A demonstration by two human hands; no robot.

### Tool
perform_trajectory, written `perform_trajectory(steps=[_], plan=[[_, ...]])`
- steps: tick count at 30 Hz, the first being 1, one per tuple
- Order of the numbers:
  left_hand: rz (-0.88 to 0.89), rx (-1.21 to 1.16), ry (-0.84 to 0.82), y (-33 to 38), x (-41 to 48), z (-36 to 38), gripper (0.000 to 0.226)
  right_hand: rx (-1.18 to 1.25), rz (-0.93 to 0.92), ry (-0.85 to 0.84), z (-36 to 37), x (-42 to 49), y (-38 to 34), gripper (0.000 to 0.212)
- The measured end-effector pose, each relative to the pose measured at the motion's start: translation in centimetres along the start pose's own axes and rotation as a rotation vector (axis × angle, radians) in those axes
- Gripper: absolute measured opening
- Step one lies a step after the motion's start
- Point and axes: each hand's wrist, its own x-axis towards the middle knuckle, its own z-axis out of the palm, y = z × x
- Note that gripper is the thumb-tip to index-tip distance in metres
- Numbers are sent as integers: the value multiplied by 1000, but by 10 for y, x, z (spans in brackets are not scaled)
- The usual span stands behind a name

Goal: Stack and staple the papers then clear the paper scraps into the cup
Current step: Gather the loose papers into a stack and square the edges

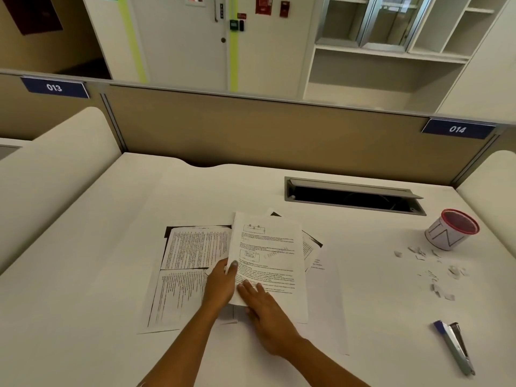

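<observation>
The left grip (220, 286) pinches the left edge of a white printed sheet with circuit diagrams (268, 255), thumb on top, other fingers hidden beneath it. The right grip (265, 311), just beside the left one, lies spread and flat on the lower part of that same sheet, fingers straight. Left of the left grip, two dark-bordered photocopied text pages (192, 247) lie on the white worktop (97, 247), partly under the wrist. Beyond both grips, more printed pages (311, 244) fan out askew from under the held sheet, and a plain white sheet (324, 303) lies beneath to the right. Well to the right of the right grip, torn white paper scraps (435, 272) are scattered near a white paper-wrapped cup with a red mesh rim (449, 233). A silver and blue stapler (458, 347) lies nearer the person than those scraps.
</observation>
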Motion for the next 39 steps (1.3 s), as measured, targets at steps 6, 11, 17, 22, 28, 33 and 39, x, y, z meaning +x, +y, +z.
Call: perform_trajectory(steps=[6, 11, 17, 22, 28, 33, 39], plan=[[29, 90, -10, -5, 2, 0, 45, 51, 80, 51, -9, -7, 7, 59], [106, 260, -1, 4, 17, -5, 40, 5, 257, 235, -14, -19, 29, 69], [193, 638, 5, 4, 43, -7, 44, -146, 358, 187, -6, -32, 48, 83], [90, 839, -70, 6, 49, -3, 79, -264, 344, 234, 9, -36, 53, 75], [37, 785, -133, 7, 54, -6, 94, -312, 318, 262, 8, -38, 52, 72], [8, 914, -117, 13, 51, -2, 111, -302, 332, 260, 8, -38, 50, 71], [-47, 964, -179, 19, 48, 1, 127, -307, 336, 254, 7, -39, 49, 70]])
